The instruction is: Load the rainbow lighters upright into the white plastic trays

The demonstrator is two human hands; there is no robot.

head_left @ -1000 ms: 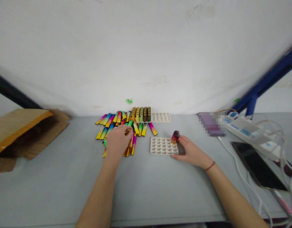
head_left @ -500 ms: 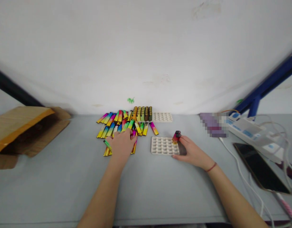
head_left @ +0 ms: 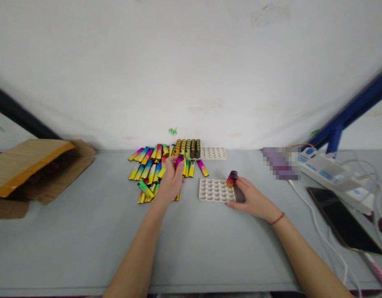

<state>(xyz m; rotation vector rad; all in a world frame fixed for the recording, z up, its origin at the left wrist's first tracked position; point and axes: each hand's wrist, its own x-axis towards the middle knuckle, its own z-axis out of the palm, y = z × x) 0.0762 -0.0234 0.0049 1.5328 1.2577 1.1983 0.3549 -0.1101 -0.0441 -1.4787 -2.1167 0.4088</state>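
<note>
My left hand (head_left: 172,180) is closed round a purple lighter (head_left: 179,160), held upright over a pile of colourful lighters (head_left: 144,170) with gold ends. To its right lies a white tray (head_left: 214,190) with rows of oval pockets. Two red and gold lighters (head_left: 231,179) with black tops stand in the tray's far right corner. My right hand (head_left: 253,198) grips the right end of the tray, fingers at the far side by those lighters and thumb at the near edge.
Behind the pile, rows of upright lighters (head_left: 187,148) stand beside another white tray (head_left: 214,153) against the wall. An open cardboard box (head_left: 32,165) lies at the left. On the right are a phone (head_left: 342,219), a power strip (head_left: 333,174) and white cables (head_left: 311,211).
My left hand has lifted a purple lighter out of the pile and turned it upright, moving slightly right. My right hand stays at the tray.
</note>
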